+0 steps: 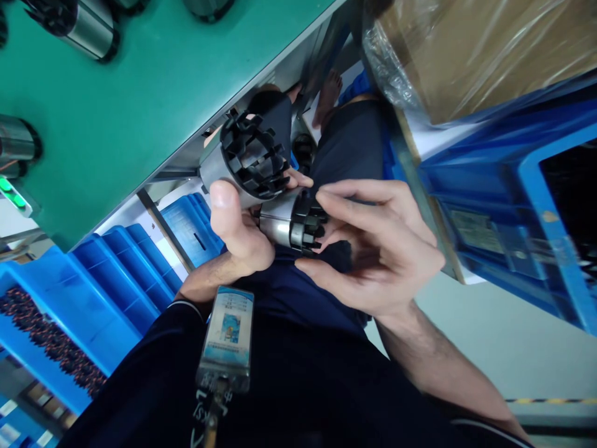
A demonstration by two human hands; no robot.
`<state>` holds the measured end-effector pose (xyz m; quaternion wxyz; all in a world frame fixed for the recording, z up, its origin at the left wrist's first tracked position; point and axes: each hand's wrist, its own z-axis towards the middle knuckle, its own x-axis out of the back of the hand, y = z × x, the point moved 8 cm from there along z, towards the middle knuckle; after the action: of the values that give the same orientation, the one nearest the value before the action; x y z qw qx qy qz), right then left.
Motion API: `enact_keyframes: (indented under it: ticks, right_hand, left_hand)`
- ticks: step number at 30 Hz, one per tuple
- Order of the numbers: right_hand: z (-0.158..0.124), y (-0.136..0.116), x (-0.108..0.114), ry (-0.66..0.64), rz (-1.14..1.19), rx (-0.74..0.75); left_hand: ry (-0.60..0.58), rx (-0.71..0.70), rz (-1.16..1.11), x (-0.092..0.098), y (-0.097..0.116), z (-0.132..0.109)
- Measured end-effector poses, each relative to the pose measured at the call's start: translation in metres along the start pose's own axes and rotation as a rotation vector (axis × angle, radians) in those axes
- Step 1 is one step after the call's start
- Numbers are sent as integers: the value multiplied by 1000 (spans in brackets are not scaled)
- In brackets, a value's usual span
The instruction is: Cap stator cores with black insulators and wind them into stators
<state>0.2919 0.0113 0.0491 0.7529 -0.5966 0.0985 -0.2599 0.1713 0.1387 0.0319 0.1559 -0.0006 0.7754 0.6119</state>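
My left hand (pixel 236 227) is closed round two metal cylinders with black slotted plastic ends. The upper cylinder (pixel 247 155) shows its slotted face toward me. The lower cylinder (pixel 291 221) lies just beneath it, over my lap. My right hand (pixel 377 242) curls around the black end of the lower cylinder, fingertips pinching at its teeth. Both hands are held below the edge of the green work table (pixel 140 93).
More of the same cylinders (pixel 84 25) stand on the green table. Blue bins (pixel 116 274) sit at lower left, one holding small dark parts (pixel 51 339). A blue crate (pixel 513 205) and a plastic-wrapped carton (pixel 466 50) are at the right. An ID badge (pixel 228 333) hangs at my chest.
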Motion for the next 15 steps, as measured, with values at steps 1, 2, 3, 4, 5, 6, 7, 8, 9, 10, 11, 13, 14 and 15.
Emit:
enact_keyframes:
  ticks: [1,2,3,4,5,6,7,8,9,10,11,13,14,15]
  right_hand:
    - [0,-1,-1,-32,-2,-27]
    - [-1,-1,-2,-57,2,-45]
    - [-2,-2,-2,-71,13,-49]
    - [-2,-3,-1,-67,30,-36]
    - [-2,-4,0,-56,46,-20]
    - [-3,-4,1,-34,54,-1]
    - [-3,-3,2,-7,51,16]
    - [-4,-2,2,17,42,28]
    - [-5,-1,2,38,30,34]
    - [-5,1,1,53,20,34]
    - [-6,2,0,60,14,31]
    - [-7,2,-1,85,22,50]
    - [-7,3,-1,96,34,51]
    - [-7,4,-1,105,47,47]
  left_hand:
    - [19,-36,-42,2,2,0]
    - [50,-80,-78,5,3,0]
    - [72,-102,-92,7,3,0]
    - [84,-109,-88,8,1,0]
    - [102,-123,-81,10,0,0]
    - [112,-122,-75,11,-1,0]
    - [110,-113,-74,11,-3,1]
    - [98,-116,-81,10,-3,1]
    - [91,-132,-94,10,-1,1]
    - [73,-140,-104,8,0,1]
    - [52,-141,-112,6,1,2]
    - [42,-161,-106,4,5,2]
    - [39,-145,-64,4,6,2]
    - [41,-118,-3,5,5,2]
